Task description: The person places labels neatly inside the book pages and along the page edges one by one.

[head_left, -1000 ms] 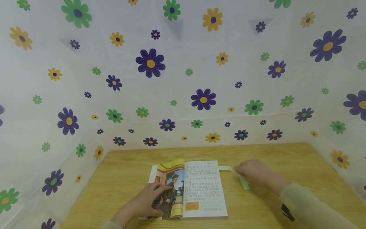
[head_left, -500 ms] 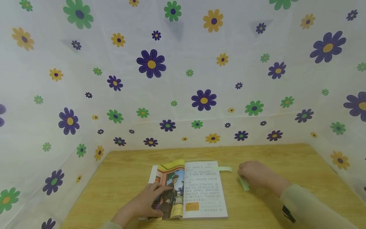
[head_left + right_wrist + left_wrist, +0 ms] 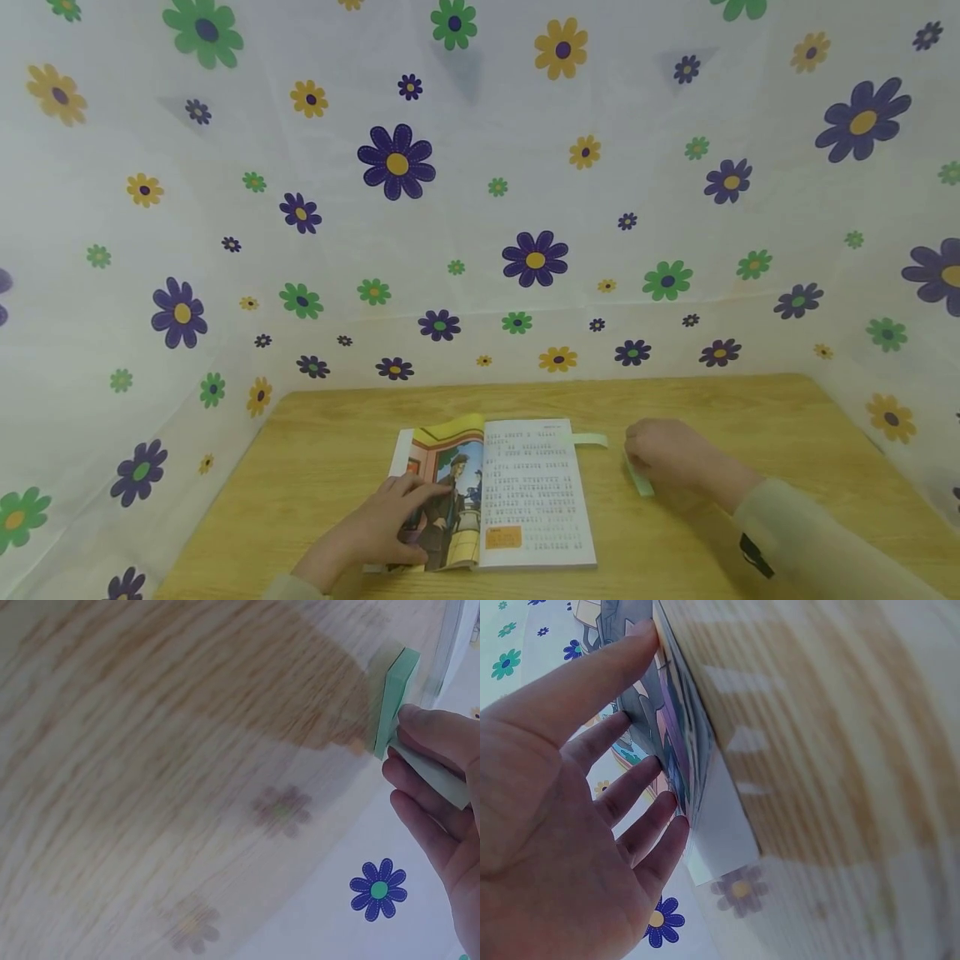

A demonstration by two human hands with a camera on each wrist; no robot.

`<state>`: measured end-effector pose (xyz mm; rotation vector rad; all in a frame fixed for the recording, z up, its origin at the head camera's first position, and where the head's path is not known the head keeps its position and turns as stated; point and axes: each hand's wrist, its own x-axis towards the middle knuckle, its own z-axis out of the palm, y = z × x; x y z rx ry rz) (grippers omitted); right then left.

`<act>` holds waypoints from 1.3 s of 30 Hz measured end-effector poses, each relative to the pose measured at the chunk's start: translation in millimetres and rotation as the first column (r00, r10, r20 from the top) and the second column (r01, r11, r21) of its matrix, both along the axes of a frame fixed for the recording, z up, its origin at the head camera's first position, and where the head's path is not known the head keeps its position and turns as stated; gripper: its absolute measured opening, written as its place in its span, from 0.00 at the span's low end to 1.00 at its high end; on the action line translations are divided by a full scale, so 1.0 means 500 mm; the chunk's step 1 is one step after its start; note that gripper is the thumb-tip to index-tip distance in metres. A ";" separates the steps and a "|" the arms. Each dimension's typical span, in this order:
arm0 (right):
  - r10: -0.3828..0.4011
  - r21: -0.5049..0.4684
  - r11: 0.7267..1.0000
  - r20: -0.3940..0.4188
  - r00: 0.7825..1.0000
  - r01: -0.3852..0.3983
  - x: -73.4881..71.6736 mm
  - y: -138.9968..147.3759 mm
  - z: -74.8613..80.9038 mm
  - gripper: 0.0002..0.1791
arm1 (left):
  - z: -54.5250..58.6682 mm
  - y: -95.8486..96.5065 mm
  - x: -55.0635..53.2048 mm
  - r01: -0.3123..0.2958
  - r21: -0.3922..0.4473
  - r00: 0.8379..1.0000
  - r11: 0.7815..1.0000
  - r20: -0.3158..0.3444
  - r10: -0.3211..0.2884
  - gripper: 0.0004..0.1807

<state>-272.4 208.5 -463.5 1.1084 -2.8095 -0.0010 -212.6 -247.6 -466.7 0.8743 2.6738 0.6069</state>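
An open book point(image 3: 525, 500) lies on the wooden table point(image 3: 750, 408), with a colour picture on its left page and text on its right. My left hand point(image 3: 382, 525) presses flat on the picture page, fingers straight point(image 3: 641, 787) along the page edges point(image 3: 671, 727). Right of the book, my right hand point(image 3: 671, 458) rests over a pale green sticky-note pad point(image 3: 640, 481). In the right wrist view the pad point(image 3: 391, 697) stands on edge and my fingers point(image 3: 439, 735) pinch a lifted sheet point(image 3: 435, 771) of it. A green strip point(image 3: 590, 439) sticks out from the book's top right corner.
White cloth printed with purple, green and yellow flowers point(image 3: 396, 162) walls the table at the back and both sides. Bare wood lies behind the book and at the far right point(image 3: 817, 433). A dark band point(image 3: 753, 557) sits on my right sleeve.
My right hand has drawn slightly to the right over the green pad. The left hand and the book have stayed put.
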 end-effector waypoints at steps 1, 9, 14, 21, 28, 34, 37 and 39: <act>0.002 0.000 1.000 -0.003 1.000 -0.002 -0.001 0.000 0.001 0.14 | 0.000 0.000 0.000 -0.001 -0.002 1.000 1.000 -0.001 0.001 0.45; 0.002 0.009 1.000 0.013 1.000 -0.002 0.000 -0.006 0.014 0.12 | 0.001 0.001 -0.001 -0.006 -0.009 1.000 1.000 0.003 0.006 0.45; -0.019 0.021 1.000 0.016 1.000 0.018 0.000 -0.006 0.017 0.10 | 0.004 0.002 -0.001 0.003 0.000 1.000 1.000 -0.012 -0.003 0.45; -0.040 0.037 0.999 0.012 0.999 0.039 -0.002 -0.007 0.016 0.08 | 0.003 0.002 -0.001 0.001 -0.003 1.000 1.000 0.000 -0.001 0.45; -0.063 0.054 0.997 0.013 0.998 0.062 -0.004 -0.007 0.014 0.10 | -0.002 0.000 -0.004 0.003 -0.008 1.000 1.000 0.001 -0.003 0.45; -0.087 0.064 0.994 -0.009 0.996 0.087 -0.006 -0.008 0.011 0.12 | -0.006 -0.002 -0.007 -0.004 -0.010 1.000 1.000 0.021 0.004 0.45; -0.089 0.071 0.993 -0.028 0.996 0.091 -0.004 -0.009 0.014 0.14 | -0.006 -0.002 -0.007 -0.003 -0.007 1.000 1.000 0.019 0.003 0.45; -0.096 0.075 0.992 -0.034 0.995 0.098 -0.003 -0.010 0.016 0.14 | -0.005 -0.001 -0.007 0.000 -0.006 1.000 1.000 0.013 0.000 0.45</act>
